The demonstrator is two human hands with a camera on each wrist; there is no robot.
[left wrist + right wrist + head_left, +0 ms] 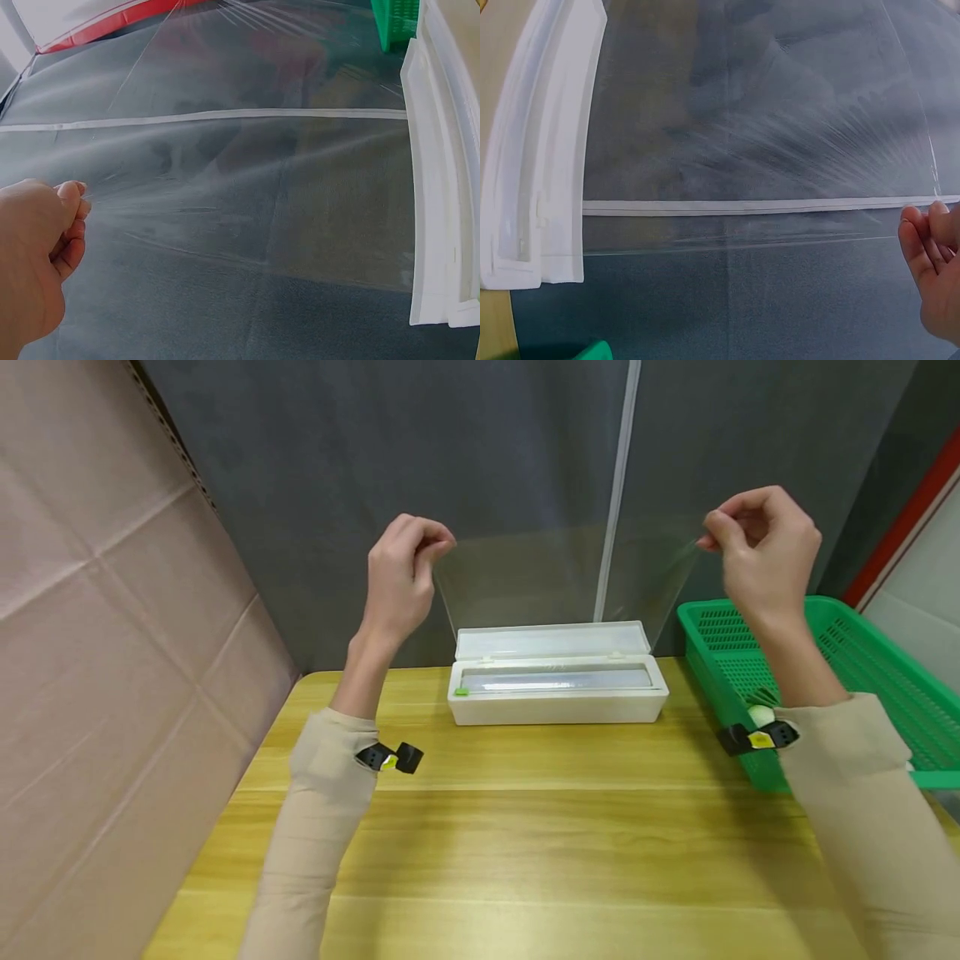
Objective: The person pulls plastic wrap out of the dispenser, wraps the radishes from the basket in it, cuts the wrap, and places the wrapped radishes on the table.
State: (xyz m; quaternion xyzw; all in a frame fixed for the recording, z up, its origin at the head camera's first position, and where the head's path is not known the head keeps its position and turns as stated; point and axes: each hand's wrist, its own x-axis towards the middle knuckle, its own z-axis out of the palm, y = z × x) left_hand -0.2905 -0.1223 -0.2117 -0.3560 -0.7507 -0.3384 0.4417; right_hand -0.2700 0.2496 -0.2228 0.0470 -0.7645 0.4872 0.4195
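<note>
Gripped edges of the clear film (pixel 540 572) are hidden within the fingertips of the left hand (pixel 401 572) and right hand (pixel 772 552); between them, its upper edge is too faint to trace. Below the right fingers, the green basket (pixel 881 664) is cut off by the head view's edge; a pale round item (pixel 761 716) is partly covered by the wrist camera (pixel 757 739), its identity undetermined.

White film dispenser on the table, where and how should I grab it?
Probably by both short ends of the film dispenser, from left and right: its body is long, low and lies crosswise before you. The green basket sits near the right end, so approach that one from the front. I'd avoid the lid, a thin flap standing open at the back.
</note>
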